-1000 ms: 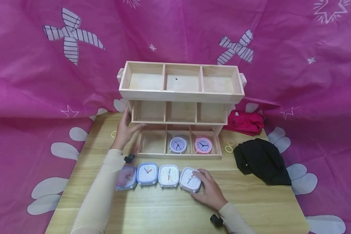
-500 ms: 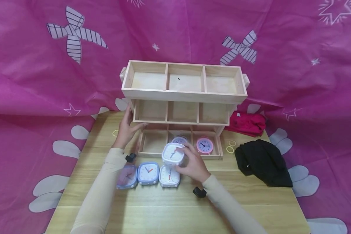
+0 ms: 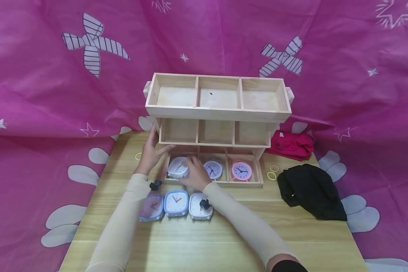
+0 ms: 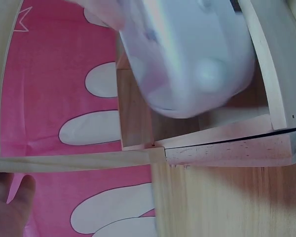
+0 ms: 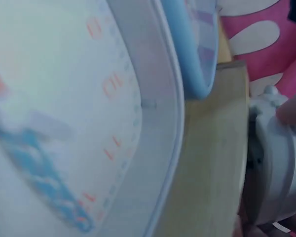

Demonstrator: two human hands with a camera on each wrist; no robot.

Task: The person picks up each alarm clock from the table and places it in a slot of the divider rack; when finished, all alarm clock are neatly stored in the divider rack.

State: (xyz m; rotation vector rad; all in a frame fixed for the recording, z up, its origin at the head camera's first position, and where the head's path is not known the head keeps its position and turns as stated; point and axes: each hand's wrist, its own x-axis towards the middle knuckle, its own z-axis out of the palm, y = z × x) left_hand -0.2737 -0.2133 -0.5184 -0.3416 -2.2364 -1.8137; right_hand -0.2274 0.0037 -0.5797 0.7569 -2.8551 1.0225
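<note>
Six clocks (image 3: 176,203): four square, two round (image 3: 241,170); three rubber bands (image 3: 271,175); two cloths (image 3: 311,190).

The right wrist view shows a square clock (image 5: 64,118) close up, its white dial carrying orange hour numerals; "10" and "11" can be read, the rest blurred. Numerals on the other clock faces are too small to read.

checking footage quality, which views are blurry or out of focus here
Head view: evenly lit and sharp, mild wide-angle bowing; the white square clock in the right hand is slightly smeared. Left wrist view: that clock's pale casing is a blur, the wooden shelf unit sharper. Right wrist view: too close, soft throughout.
</note>
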